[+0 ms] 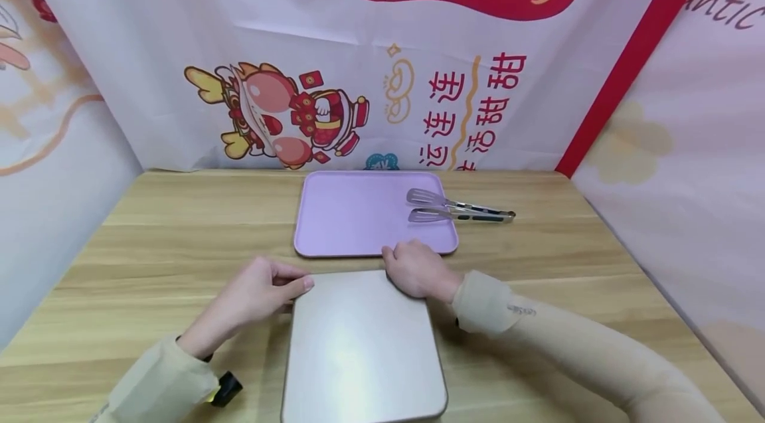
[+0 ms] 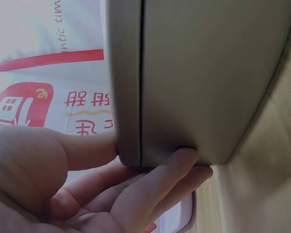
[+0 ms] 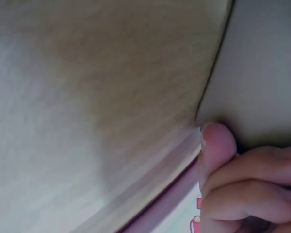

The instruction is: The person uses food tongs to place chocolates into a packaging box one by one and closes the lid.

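A grey metal box (image 1: 364, 350) with a lid stands on the table directly in front of me. In the left wrist view a thin seam parts its lid (image 2: 125, 73) from the box's side wall (image 2: 203, 73). My left hand (image 1: 259, 290) grips the far left corner, thumb at the lid's edge and fingers along the wall below the seam. At the far right corner, my right hand (image 1: 418, 268) holds on with bent fingers. The right wrist view shows its fingers (image 3: 252, 167) bunched against the box's wall (image 3: 262, 73), low near the tabletop.
Just beyond the box lies a shallow lilac tray (image 1: 352, 214). Metal tongs (image 1: 460, 207) with slotted heads rest across its right side, handles reaching over the rim onto the wooden table (image 1: 197, 224). A printed cloth (image 1: 382, 31) hangs along the table's back edge.
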The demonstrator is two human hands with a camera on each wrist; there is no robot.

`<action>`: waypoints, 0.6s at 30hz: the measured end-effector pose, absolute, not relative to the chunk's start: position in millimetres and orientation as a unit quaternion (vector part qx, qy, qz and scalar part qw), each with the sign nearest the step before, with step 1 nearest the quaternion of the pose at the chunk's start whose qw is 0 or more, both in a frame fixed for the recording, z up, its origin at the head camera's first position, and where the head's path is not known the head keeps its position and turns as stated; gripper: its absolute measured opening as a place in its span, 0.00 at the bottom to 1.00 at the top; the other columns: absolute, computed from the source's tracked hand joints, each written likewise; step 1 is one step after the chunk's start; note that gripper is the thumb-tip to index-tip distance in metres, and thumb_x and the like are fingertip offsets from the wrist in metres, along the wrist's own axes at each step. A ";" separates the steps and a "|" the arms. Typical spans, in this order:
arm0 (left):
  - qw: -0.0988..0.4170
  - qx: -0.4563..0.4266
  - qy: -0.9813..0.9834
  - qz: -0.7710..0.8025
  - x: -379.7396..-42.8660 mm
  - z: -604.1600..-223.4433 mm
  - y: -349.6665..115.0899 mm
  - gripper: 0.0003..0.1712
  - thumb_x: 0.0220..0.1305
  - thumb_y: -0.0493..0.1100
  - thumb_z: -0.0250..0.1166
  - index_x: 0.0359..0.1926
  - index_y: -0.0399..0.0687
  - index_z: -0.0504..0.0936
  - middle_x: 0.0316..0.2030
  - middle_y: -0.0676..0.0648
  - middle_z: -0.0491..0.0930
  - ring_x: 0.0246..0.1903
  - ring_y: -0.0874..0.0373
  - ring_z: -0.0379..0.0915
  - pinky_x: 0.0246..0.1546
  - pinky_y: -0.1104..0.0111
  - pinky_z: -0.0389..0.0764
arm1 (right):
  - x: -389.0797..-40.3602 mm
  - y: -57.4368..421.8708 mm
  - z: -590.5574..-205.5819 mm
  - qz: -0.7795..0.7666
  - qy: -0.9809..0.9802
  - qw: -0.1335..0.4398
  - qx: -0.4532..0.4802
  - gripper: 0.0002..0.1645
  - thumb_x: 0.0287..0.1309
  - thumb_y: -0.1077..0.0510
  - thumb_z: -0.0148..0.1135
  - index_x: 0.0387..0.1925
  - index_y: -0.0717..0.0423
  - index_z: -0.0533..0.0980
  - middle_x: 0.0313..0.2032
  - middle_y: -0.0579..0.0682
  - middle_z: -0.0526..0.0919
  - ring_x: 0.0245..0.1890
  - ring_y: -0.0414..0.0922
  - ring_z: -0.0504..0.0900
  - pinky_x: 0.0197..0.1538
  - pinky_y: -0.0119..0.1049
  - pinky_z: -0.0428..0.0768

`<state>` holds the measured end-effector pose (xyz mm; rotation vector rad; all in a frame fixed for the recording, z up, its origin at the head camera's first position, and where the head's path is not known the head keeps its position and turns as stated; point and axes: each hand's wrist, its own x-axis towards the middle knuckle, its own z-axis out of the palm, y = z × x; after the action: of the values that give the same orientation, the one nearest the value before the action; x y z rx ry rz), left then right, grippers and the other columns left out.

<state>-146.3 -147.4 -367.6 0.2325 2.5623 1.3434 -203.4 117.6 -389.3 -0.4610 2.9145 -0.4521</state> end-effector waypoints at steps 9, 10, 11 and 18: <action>0.099 0.160 0.910 0.370 -153.8 -367.4 -153.1 0.15 0.65 0.53 0.61 0.43 0.49 0.84 0.34 0.56 0.80 0.33 0.61 0.74 0.34 0.66 0.74 | -198.6 120.3 -383.5 -0.144 0.972 0.111 -0.148 0.38 0.72 0.36 0.31 0.32 0.57 0.80 0.38 0.56 0.82 0.39 0.49 0.81 0.45 0.44 0.74; 0.091 0.169 0.911 0.364 -155.7 -367.8 -153.8 0.16 0.66 0.53 0.60 0.44 0.48 0.83 0.35 0.55 0.81 0.35 0.61 0.74 0.35 0.66 0.74 | -197.8 121.8 -380.9 -0.142 0.973 0.109 -0.146 0.39 0.72 0.35 0.31 0.32 0.56 0.80 0.37 0.55 0.82 0.37 0.48 0.81 0.43 0.44 0.74; 0.082 0.175 0.912 0.363 -157.4 -368.4 -154.3 0.18 0.67 0.54 0.59 0.46 0.47 0.82 0.38 0.54 0.81 0.37 0.59 0.75 0.37 0.65 0.75 | -197.2 123.8 -378.5 -0.140 0.973 0.103 -0.149 0.39 0.71 0.34 0.30 0.30 0.55 0.80 0.34 0.53 0.82 0.34 0.47 0.81 0.40 0.43 0.74; -0.075 0.228 0.919 0.314 -169.2 -378.0 -161.8 0.25 0.71 0.50 0.54 0.60 0.37 0.72 0.59 0.36 0.70 0.58 0.40 0.65 0.56 0.49 0.63 | -194.1 144.5 -364.6 -0.152 0.972 -0.020 -0.180 0.31 0.71 0.37 0.39 0.16 0.46 0.70 0.14 0.42 0.70 0.16 0.41 0.70 0.24 0.36 0.68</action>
<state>-169.2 -161.8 -378.0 0.7518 3.0314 1.0369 -194.1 144.5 -364.6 -0.5735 3.0926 -0.4848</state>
